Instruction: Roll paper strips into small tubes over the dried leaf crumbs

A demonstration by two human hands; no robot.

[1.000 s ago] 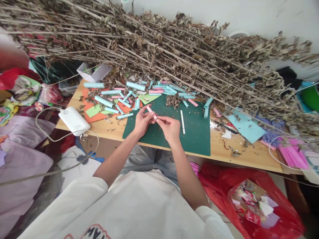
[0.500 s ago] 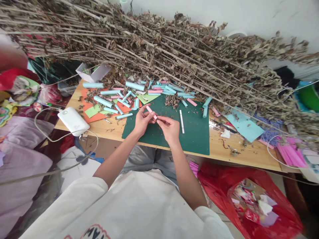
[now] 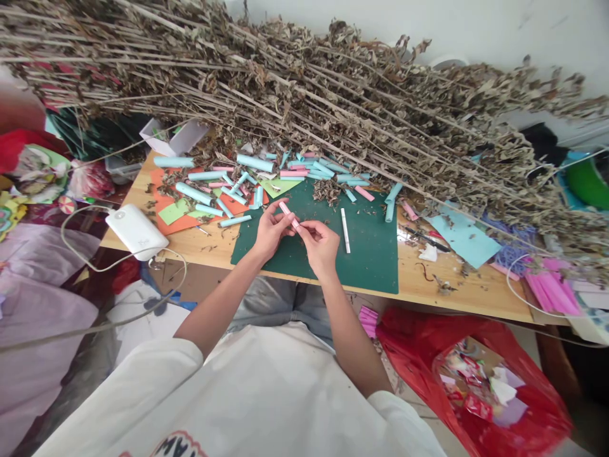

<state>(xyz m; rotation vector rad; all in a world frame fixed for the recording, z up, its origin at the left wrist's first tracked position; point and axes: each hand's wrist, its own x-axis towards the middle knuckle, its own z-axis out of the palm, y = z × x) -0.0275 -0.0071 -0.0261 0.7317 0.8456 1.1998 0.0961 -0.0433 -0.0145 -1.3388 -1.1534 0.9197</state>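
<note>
A small rolled pink paper tube (image 3: 285, 208) is held between both hands over the green cutting mat (image 3: 368, 270). The fingers of my left hand (image 3: 272, 233) wrap around its upper part. At the lower end, my right hand (image 3: 323, 247) pinches the tube between thumb and forefinger. To the right of my hands, a slim white stick (image 3: 345, 231) lies on the mat. Just beyond the hands are several blue paper tubes (image 3: 255, 163) and pink ones, mixed with a clump of crumbled dried leaves (image 3: 327, 190).
Dried leafy stalks (image 3: 285, 95) cover the back of the wooden table (image 3: 476, 295). A white power bank (image 3: 137, 231) with a cable sits at the left edge. A red plastic bag (image 3: 409, 343) with scraps stands below right. A light blue paper sheet (image 3: 464, 235) lies at right.
Both hands stay nearly in place on the pink paper tube. The dark bit at my right fingertips earlier is no longer visible. The whole view has shifted slightly.
</note>
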